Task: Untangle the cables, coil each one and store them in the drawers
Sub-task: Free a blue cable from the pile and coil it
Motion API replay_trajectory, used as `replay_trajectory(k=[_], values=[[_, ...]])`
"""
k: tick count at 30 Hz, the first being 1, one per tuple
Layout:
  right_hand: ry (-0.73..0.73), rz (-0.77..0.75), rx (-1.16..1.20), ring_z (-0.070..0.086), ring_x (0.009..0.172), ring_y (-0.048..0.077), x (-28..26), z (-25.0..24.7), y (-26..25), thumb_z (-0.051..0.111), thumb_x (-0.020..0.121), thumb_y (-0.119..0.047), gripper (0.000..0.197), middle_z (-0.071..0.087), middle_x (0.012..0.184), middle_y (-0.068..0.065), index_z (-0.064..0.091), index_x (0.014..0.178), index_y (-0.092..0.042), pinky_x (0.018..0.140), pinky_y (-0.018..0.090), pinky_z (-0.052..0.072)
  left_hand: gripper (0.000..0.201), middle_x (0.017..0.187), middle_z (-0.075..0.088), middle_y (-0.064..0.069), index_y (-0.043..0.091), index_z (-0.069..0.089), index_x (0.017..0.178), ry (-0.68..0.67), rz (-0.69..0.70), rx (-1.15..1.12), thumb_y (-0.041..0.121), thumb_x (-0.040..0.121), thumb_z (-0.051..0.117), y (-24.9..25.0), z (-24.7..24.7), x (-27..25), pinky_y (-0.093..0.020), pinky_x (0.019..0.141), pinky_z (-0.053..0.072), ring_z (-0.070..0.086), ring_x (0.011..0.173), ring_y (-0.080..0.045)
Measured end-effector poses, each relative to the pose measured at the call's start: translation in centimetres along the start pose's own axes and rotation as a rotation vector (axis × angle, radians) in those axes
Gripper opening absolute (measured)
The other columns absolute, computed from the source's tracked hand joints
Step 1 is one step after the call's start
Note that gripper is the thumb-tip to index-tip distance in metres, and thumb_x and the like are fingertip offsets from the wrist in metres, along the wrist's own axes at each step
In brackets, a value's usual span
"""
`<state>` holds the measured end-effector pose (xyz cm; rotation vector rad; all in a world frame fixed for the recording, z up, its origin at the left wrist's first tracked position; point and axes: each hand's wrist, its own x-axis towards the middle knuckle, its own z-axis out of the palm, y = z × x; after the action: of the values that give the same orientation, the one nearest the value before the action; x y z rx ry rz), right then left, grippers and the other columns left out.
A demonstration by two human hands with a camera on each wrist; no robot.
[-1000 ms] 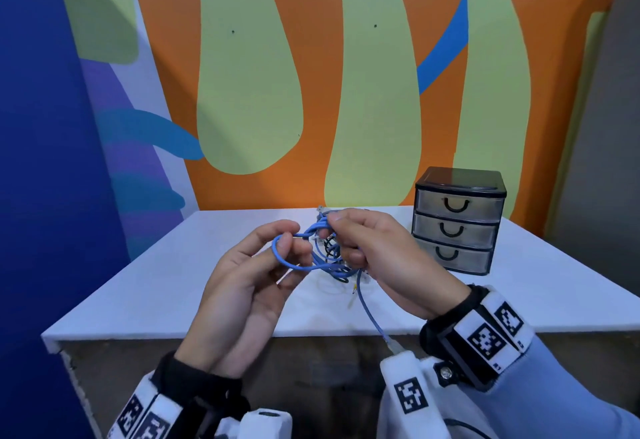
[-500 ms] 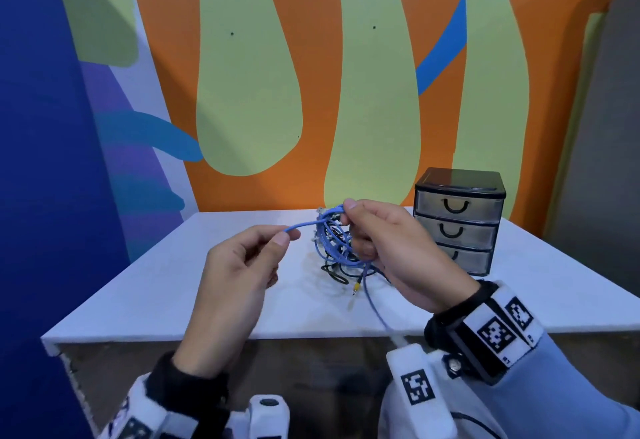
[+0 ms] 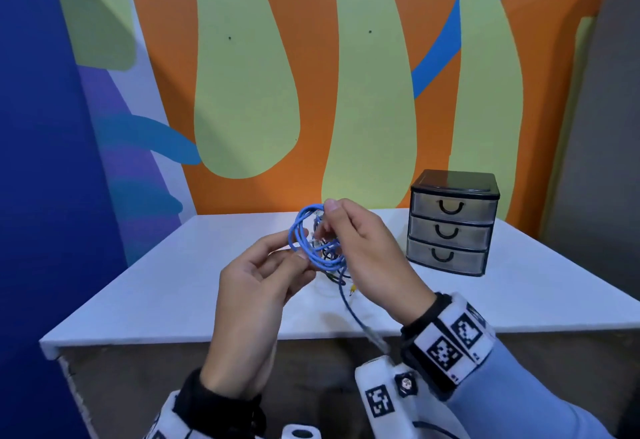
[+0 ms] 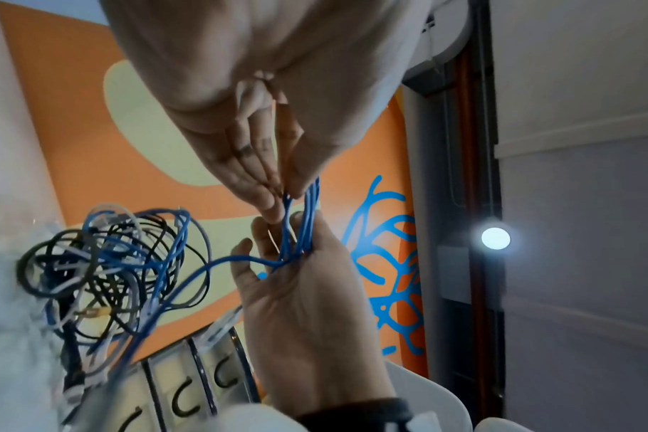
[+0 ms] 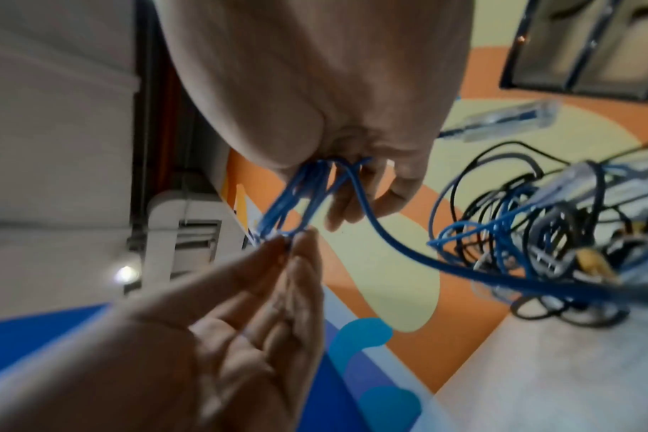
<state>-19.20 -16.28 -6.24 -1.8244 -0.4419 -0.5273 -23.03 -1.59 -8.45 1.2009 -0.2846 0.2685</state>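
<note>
Nearest the lens, low in the head view, my left hand [image 3: 258, 295] sat centre-left with thumb and fingertips pinching the lower left rim of the blue cable [image 3: 313, 248] loops; the left wrist view showed those fingers [image 4: 256, 163] lying straight and close together, meeting the strands at their tips. Just right of it my right hand [image 3: 363, 258] held the same bundle, thumb and forefinger pinched at the top of the ring, the remaining fingers curled loosely round the strands. So I was in the coiling step, I judged, with the blue cable partly wound and held in the air at the middle of the frame, above the white table [image 3: 166, 286]. The coil stood roughly upright, its ring facing left, its long axis running from upper left down to lower right; one free tail dropped from the bottom toward the lower centre, ending near my right wrist. Behind the coil, on the table, lay the tangle of black and grey cables [image 4: 93, 263], and blue strands ran back into it, so the blue one was not wholly free. Next I reckoned I had to draw more slack out gently and lay another loop without snagging. Farthest, at the right, stood the drawer unit [image 3: 453, 222], all three drawers closed.
</note>
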Motion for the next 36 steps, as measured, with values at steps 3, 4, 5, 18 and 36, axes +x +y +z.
replay_trajectory(k=[3,4,5,18,36], values=[[0.018,-0.071,-0.161,0.047,0.059,0.008,-0.2,-0.1,0.4,0.044,0.111,-0.042,0.043,0.049,0.063,-0.008,0.056,0.078,-0.016,0.061,0.033,0.037,0.038,0.095,0.079,-0.018,0.017,0.066,0.128,0.016,0.002,-0.068,-0.004,0.097,0.058,0.4,0.4,-0.5,-0.041,0.095,0.062,0.074,0.087,-0.026],[0.041,-0.084,-0.187,0.044,0.057,0.008,-0.3,-0.1,0.5,0.045,0.111,-0.043,0.042,0.046,0.06,-0.01,0.058,0.079,-0.018,0.059,0.032,0.034,0.037,0.091,0.078,-0.016,0.022,0.062,0.128,0.017,0.037,-0.028,-0.001,0.099,0.059,0.5,0.6,-0.7,-0.042,0.094,0.062,0.073,0.084,-0.025],[0.059,-0.094,-0.199,0.042,0.057,0.008,-0.3,0.0,0.6,0.046,0.11,-0.043,0.042,0.045,0.058,-0.011,0.06,0.079,-0.019,0.058,0.031,0.032,0.035,0.089,0.079,-0.013,0.026,0.059,0.126,0.005,0.091,0.052,0.004,0.1,0.063,0.5,0.8,-0.9,-0.039,0.09,0.061,0.073,0.083,-0.023],[-0.029,-0.036,-0.005,0.042,0.061,0.024,-0.8,-0.5,-0.6,0.046,0.111,-0.043,0.044,0.043,0.068,0.008,0.054,0.082,-0.011,0.059,0.039,0.036,0.009,0.105,0.052,0.014,0.037,0.074,0.09,0.034,0.423,0.841,0.031,0.096,0.072,0.0,0.6,-0.4,-0.019,0.074,0.05,0.063,0.094,-0.002],[-0.058,0.51,0.997,0.073,0.093,0.028,-0.6,-0.4,-0.4,0.047,0.11,-0.028,0.035,0.072,0.089,0.013,0.056,0.081,-0.012,0.09,0.037,0.06,0.013,0.115,0.073,0.005,0.022,0.066,0.106,0.103,-0.233,-0.613,0.03,0.108,0.055,-0.8,0.5,2.2,-0.028,0.097,0.044,0.066,0.113,-0.013]])
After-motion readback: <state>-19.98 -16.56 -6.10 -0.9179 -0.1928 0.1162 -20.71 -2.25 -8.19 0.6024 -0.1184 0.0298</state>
